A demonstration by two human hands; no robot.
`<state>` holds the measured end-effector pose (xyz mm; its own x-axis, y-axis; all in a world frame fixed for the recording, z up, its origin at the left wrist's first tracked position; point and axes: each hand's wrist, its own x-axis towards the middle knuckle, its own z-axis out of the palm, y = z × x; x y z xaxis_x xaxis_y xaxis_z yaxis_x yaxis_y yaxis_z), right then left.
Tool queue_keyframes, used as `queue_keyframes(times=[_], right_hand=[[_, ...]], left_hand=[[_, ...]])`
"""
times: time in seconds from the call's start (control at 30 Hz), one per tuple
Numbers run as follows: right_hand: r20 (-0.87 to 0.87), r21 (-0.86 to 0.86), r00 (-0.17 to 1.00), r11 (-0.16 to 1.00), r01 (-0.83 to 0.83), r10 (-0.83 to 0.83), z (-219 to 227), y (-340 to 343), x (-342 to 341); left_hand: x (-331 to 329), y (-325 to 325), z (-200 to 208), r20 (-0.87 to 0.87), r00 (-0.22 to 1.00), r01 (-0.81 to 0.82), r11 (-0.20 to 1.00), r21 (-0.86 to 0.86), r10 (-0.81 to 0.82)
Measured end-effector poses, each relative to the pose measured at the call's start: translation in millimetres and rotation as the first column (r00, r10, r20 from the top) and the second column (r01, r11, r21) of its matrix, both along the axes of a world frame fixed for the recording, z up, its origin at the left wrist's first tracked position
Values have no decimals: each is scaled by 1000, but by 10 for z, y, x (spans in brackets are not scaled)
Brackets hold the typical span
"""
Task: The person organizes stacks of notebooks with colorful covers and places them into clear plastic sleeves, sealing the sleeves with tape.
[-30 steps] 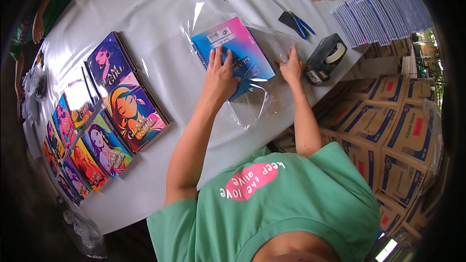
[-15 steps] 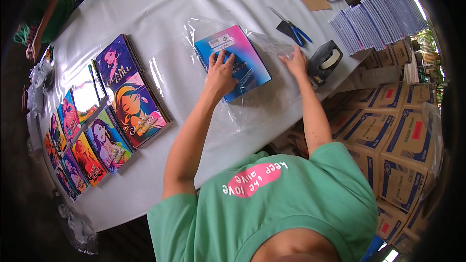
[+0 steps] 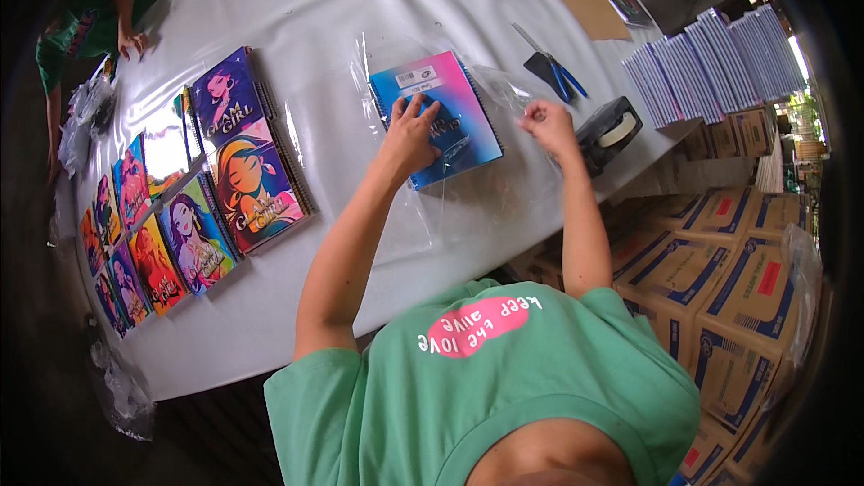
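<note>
A blue and pink spiral notebook [image 3: 468,108] with a white label lies on the table inside or on a clear plastic bag [image 3: 504,189]; which of the two I cannot tell. My left hand [image 3: 412,137] rests on its left half, fingers spread and pressing down. To the right, my right hand [image 3: 551,129] pinches the loose edge of the plastic, with fingertips curled together. Close beyond that hand stands a black tape dispenser [image 3: 612,135]. Blue-handled pliers [image 3: 560,81] lie farther back, beside a small dark object.
Rows of colourful spiral notebooks [image 3: 256,184] cover the left side of the table [image 3: 360,279]. Stacked notebooks [image 3: 711,67] stand at the back right. Cardboard cartons [image 3: 702,270] are piled beside the table on the right. Another person's hand [image 3: 133,42] is at the far left edge.
My right hand has gone from reaching fingers to a curled pinch at the plastic's edge. My left hand stays on the notebook. The person at far left has shifted, and the view has moved slightly.
</note>
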<state>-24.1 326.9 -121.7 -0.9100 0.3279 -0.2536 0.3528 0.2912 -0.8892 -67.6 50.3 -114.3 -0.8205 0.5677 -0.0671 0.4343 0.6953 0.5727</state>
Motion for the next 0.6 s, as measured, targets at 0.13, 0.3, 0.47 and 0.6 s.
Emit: queue_keyframes(times=[0.13, 0.3, 0.47, 0.6], right_hand=[[74, -211, 949, 935, -284, 305, 383, -304, -183], [-207, -76, 863, 871, -485, 462, 687, -740, -26], [-284, -319, 868, 814, -486, 407, 231, -882, 169], [-248, -610, 811, 564, -556, 530, 489, -836, 226]], left_hand=[[-8, -5, 69, -37, 997, 66, 998, -19, -66], [35, 128, 259, 56, 991, 125, 989, -85, -121], [44, 285, 485, 136, 968, 235, 955, -182, -212], [-10, 155, 157, 63, 993, 101, 993, -54, -97]])
